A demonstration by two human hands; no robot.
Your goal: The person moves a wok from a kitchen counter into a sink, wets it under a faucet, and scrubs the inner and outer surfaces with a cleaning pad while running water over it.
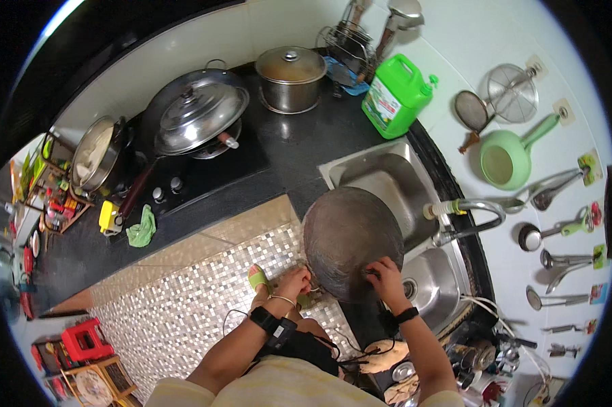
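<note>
A large round dark pan or wok (354,241), its blackened underside facing up, is held over the near edge of the double sink. My left hand (296,281) is closed at its left rim, with the fingers partly hidden. On the lower right of the same blackened surface rests my right hand (383,276), its fingers bent over something small and dark that I cannot make out. Beyond the pan lies the upper steel sink basin (392,183), and a faucet (469,213) reaches over it from the right.
A lidded wok (204,119) stands on the stove, with a lidded pot (290,81) beside it. A green detergent jug (397,96) stands behind the sink. Ladles and strainers hang on the right wall. Jars and utensils crowd the lower right; a red stool (87,340) is at lower left.
</note>
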